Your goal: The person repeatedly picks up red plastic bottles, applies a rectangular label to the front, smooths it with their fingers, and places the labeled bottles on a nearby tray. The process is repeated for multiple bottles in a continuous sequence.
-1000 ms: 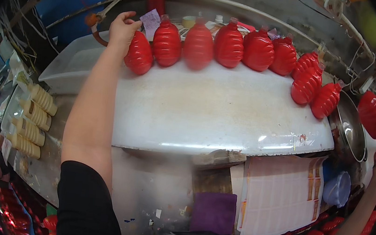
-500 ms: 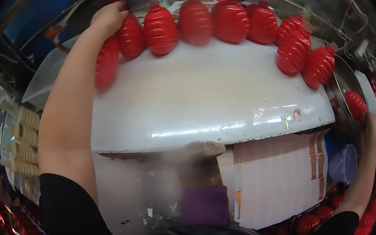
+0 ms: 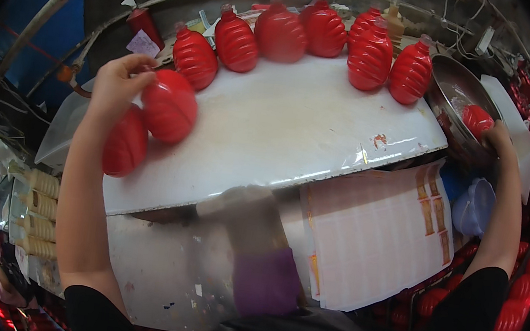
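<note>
My left hand (image 3: 116, 84) had come down from the far end of the row, where it was a second earlier, and was now curled over the top of a red bottle (image 3: 168, 106) at the near left end of the white worktop (image 3: 269, 133), fingers wrapped on its neck and shoulder; a second red bottle (image 3: 125, 142) lay just under my wrist, touching the first. The line of bottles that stood in one arc before looked broken up: beyond my left hand the rest of the row of red bottles (image 3: 281, 32) stood capped along the far edge, well apart from the two I was handling. My right hand (image 3: 496, 138) had gone out to the far right and closed on another red bottle (image 3: 477, 120) sitting inside a steel bowl (image 3: 453, 89); the fingers were partly hidden behind it, so how tight the grip was I could not tell. Between my arms a printed sheet (image 3: 376, 232) hung off the worktop's near edge. I judged that bottles were being pulled from the row toward me, one hand at each end.
</note>
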A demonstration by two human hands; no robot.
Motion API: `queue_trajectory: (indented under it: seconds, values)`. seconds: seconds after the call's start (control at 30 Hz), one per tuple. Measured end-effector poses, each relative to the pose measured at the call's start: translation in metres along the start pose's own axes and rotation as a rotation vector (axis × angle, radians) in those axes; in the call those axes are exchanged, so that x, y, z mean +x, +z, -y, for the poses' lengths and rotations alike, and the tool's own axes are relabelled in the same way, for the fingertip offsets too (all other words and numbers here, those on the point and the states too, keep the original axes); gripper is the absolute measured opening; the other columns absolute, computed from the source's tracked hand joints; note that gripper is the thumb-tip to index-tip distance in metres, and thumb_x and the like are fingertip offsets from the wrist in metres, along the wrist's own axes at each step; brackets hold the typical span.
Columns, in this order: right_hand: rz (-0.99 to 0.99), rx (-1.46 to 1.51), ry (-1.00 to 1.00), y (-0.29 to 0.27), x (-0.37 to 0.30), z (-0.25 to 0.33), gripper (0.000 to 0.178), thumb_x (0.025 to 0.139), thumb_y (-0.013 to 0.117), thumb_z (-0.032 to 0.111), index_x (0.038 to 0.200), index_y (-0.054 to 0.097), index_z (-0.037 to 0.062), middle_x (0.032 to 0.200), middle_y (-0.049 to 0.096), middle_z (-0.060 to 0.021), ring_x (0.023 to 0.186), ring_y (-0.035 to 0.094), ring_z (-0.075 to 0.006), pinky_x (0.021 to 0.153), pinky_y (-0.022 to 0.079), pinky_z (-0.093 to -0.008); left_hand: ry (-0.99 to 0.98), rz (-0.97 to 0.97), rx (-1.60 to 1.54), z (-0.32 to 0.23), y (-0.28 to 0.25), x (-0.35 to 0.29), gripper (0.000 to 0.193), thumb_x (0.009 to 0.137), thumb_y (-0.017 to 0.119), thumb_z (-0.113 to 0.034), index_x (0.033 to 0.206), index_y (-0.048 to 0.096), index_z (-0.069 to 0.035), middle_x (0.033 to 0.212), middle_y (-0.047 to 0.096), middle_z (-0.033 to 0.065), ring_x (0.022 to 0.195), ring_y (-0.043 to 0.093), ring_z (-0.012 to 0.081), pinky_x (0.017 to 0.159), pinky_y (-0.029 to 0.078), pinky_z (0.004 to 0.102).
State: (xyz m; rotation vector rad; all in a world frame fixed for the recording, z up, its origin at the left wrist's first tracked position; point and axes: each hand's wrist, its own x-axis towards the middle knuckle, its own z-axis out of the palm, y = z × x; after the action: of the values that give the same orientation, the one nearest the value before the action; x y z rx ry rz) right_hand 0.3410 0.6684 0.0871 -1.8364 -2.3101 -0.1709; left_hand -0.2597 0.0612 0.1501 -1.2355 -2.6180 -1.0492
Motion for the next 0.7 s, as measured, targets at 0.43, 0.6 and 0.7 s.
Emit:
queue_trajectory:
  seconds: [0.43, 0.6, 0.7]
  values:
    - [-0.075, 1.252, 0.280, -0.009, 0.000, -0.039, 0.026, 0.093, 0.061, 0.020, 0.070, 0.063, 0.0093, 0.055, 0.055, -0.0009, 0.041, 0.048, -0.0123, 0.042, 0.036, -0.0262, 0.264, 0.289, -0.292, -0.159, 0.096, -0.008, 0.024, 0.093, 0.078, -0.010, 0.114, 0.077, 0.000, 0.100, 0.074, 0.0035, 0.097, 0.066, 0.0108, 0.089, 0.054, 0.0285]
    - [-0.265, 1.138, 0.068, -0.069, -0.045, -0.036, 0.019, 0.100, 0.061, 0.027, 0.094, 0.066, 0.0101, 0.074, 0.060, 0.0021, 0.059, 0.052, -0.0075, 0.053, 0.037, -0.0255, 0.344, 0.100, -0.504, -0.150, 0.110, -0.010, 0.031, 0.089, 0.079, -0.015, 0.118, 0.078, -0.003, 0.100, 0.079, 0.0066, 0.092, 0.071, 0.0123, 0.086, 0.056, 0.0283]
    - [-0.200, 0.971, -0.131, -0.124, -0.099, -0.015, 0.015, 0.103, 0.059, 0.024, 0.101, 0.063, 0.0103, 0.082, 0.059, 0.0034, 0.071, 0.052, -0.0043, 0.063, 0.041, -0.0206, 0.153, 0.012, -0.587, -0.133, 0.103, -0.019, 0.025, 0.095, 0.075, -0.015, 0.117, 0.076, -0.001, 0.098, 0.075, 0.0030, 0.088, 0.067, 0.0108, 0.079, 0.054, 0.0255]
